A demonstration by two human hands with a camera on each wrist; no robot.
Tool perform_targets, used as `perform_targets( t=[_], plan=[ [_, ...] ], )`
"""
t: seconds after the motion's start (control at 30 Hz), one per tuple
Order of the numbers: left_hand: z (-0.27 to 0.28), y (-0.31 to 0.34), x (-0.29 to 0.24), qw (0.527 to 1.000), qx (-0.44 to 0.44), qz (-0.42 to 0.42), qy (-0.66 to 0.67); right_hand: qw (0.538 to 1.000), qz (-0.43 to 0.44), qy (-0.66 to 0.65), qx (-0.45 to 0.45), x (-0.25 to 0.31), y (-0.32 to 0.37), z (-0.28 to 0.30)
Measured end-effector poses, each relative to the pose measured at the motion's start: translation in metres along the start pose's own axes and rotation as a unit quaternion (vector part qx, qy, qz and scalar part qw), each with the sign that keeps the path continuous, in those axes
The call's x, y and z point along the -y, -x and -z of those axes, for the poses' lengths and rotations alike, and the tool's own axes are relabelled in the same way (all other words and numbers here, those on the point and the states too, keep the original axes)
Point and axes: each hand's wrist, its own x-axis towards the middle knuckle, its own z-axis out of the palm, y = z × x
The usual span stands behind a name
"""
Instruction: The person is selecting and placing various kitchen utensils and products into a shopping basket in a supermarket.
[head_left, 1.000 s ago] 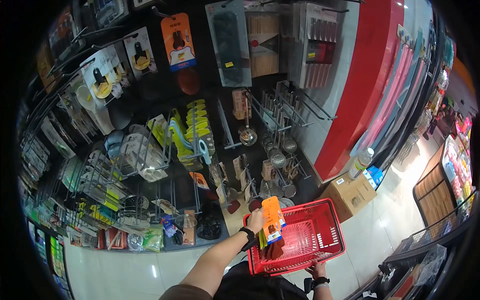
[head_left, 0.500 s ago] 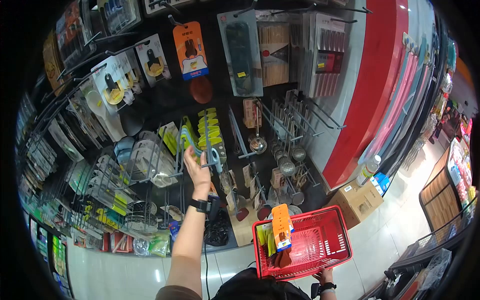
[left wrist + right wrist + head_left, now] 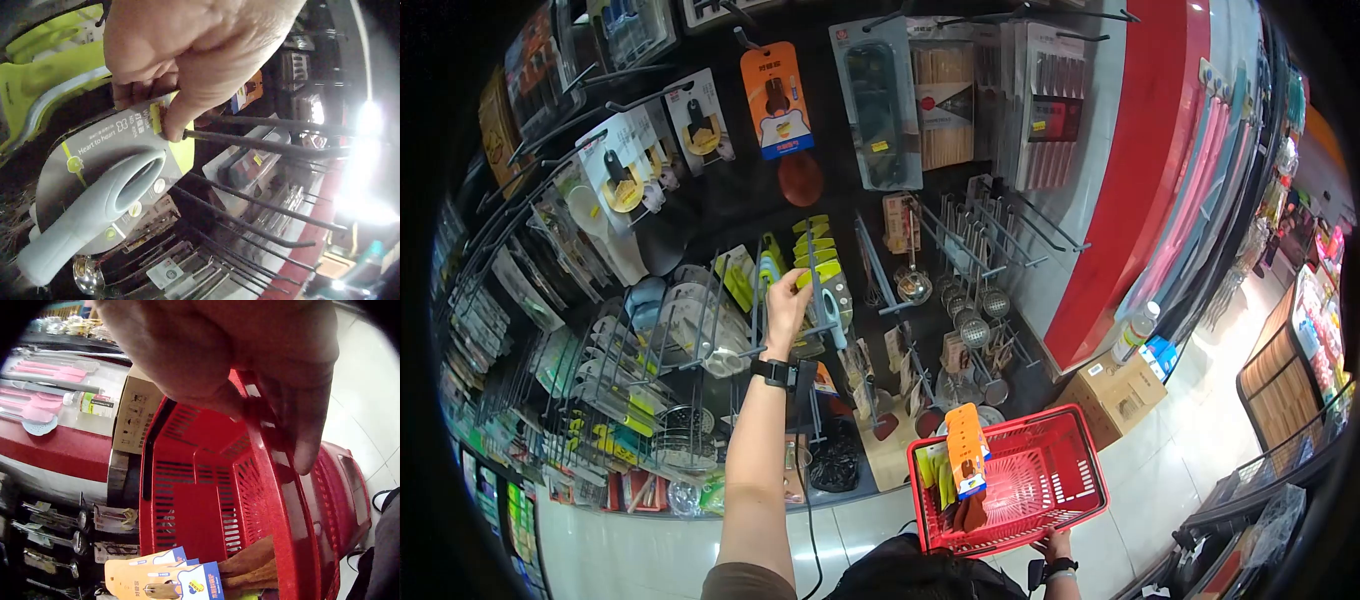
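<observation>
My left hand (image 3: 785, 315) is up at the hanging rack and pinches the top edge of a grey-and-green card printed "WHISK" (image 3: 81, 150), right beside its metal hook (image 3: 269, 144). A pale blue looped handle (image 3: 94, 225) is mounted on this card; the whisk's wires are not clearly seen. Low on the right, my right hand (image 3: 1055, 548) grips the near rim of a red shopping basket (image 3: 281, 525). Inside the basket, at its left end, lie orange-carded wooden utensils (image 3: 965, 455) and lime-green packages (image 3: 936, 470).
Green-handled tools (image 3: 812, 245) hang close by the left hand. Ladles (image 3: 914, 287) and skimmers (image 3: 973, 332) hang to the right on protruding hooks. Beyond the basket stand a cardboard box (image 3: 1115, 395) and a bottle (image 3: 1135, 330). A black plastic bag (image 3: 835, 460) sits on the bottom shelf.
My left hand has gone from the orange cards in the basket up and left to the rack, its spread fingers closing on the whisk's card. The right hand stays at the basket rim.
</observation>
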Motion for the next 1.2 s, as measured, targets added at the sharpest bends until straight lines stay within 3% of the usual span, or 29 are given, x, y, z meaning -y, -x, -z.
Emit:
perform_targets(
  t=[0.13,0.47,0.6,0.8,0.87,1.0,1.2],
  plan=[
    [-0.005,0.016,-0.004,0.998,-0.054,-0.004,0.037,1.0,0.006,-0.022,0.014,-0.005,-0.002,0.003],
    [0.008,0.076,-0.043,0.992,-0.012,0.057,0.11,1.0,0.026,-0.001,0.003,-0.003,0.004,0.0],
    [0.012,0.1,-0.073,0.982,-0.03,0.034,0.183,1.0,0.022,-0.004,-0.002,-0.005,0.001,0.001],
    [0.005,0.131,-0.096,0.987,-0.003,0.036,0.158,0.999,0.031,0.005,0.008,0.004,0.013,-0.005],
    [-0.001,0.148,-0.107,0.993,0.021,0.062,0.095,1.0,0.025,0.003,0.001,0.012,0.021,-0.011],
    [-0.017,0.178,-0.127,0.99,0.085,0.062,0.09,0.999,0.031,0.0,0.007,0.011,0.021,-0.009],
    [-0.063,0.21,-0.171,0.961,0.204,0.063,0.178,1.0,0.024,0.011,0.002,0.016,0.025,-0.012]
  ],
)
